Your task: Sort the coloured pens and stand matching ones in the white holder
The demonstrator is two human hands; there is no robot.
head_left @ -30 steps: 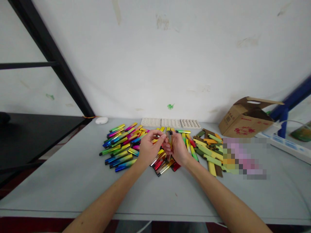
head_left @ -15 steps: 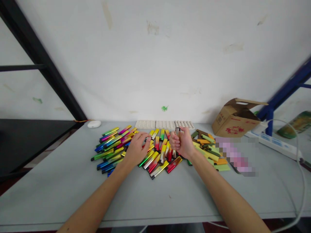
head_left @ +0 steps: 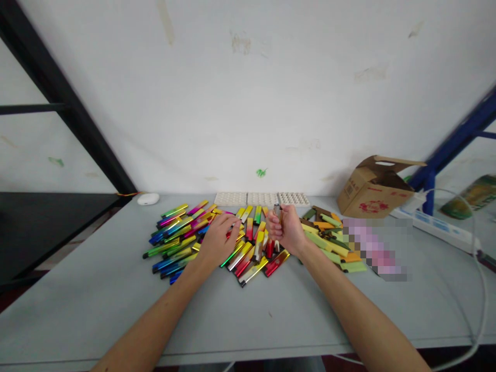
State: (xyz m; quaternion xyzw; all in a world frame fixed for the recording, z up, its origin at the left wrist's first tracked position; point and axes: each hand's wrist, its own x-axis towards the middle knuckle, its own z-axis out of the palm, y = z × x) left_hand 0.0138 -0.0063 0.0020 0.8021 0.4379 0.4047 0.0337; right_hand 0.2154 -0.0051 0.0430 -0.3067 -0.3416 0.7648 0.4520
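My right hand (head_left: 287, 228) is closed in a fist around a lighter (head_left: 276, 209), held upright with its metal top showing by the thumb. Most of that lighter is hidden by my fingers. Over the pile of shiny lighters, my left hand (head_left: 221, 238) has its fingers curled, with what looks like a lighter's end at the fingertips. Shiny blue, green and purple lighters (head_left: 176, 232) lie left of this hand. Red, yellow and silver lighters (head_left: 253, 272) spread between the two hands. Matt green, yellow and orange lighters (head_left: 327, 243) lie right of my right hand.
Three white trays with rows of holes (head_left: 262, 199) stand along the wall. An open cardboard box (head_left: 374, 194) sits at the back right, near a power strip (head_left: 445, 230) and a white cable (head_left: 484, 289). A white case (head_left: 148, 199) lies back left; a blurred-out item (head_left: 374, 248) lies right.
My right hand has shifted slightly left with the lighter, and the thumb now sits beside the metal top. The left hand has hardly moved. The view has shifted a little.
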